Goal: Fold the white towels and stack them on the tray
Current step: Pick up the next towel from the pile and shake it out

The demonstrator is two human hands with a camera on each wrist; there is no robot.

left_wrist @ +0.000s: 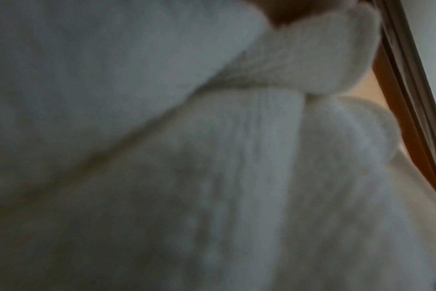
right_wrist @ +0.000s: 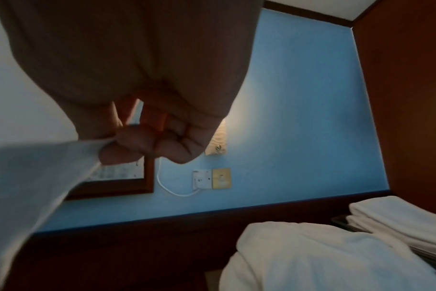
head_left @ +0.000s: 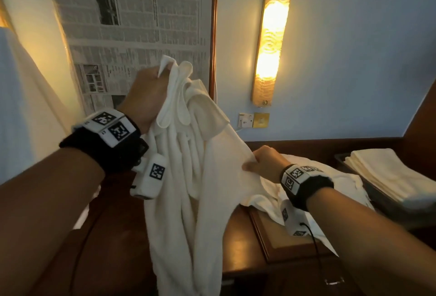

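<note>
Left hand (head_left: 146,93) raised, fingers closed round the bunched top of a hanging white terry towel (head_left: 188,177), right hand (head_left: 264,163) pinching its edge lower down, crumpled white towels (head_left: 339,185) on the dark wooden table (head_left: 243,243), folded white towel stack (head_left: 387,173) in the dark tray (head_left: 342,159) at far right, glowing amber wall lamp (head_left: 273,36) beyond

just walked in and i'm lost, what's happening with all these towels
A person is partway through folding white towels. Their left hand grips a bunched towel up high, while the right hand pinches its edge lower down, so it hangs unfolded. More loose towels lie heaped on the wooden table. A stack of folded towels already sits on the tray at the right.
</note>
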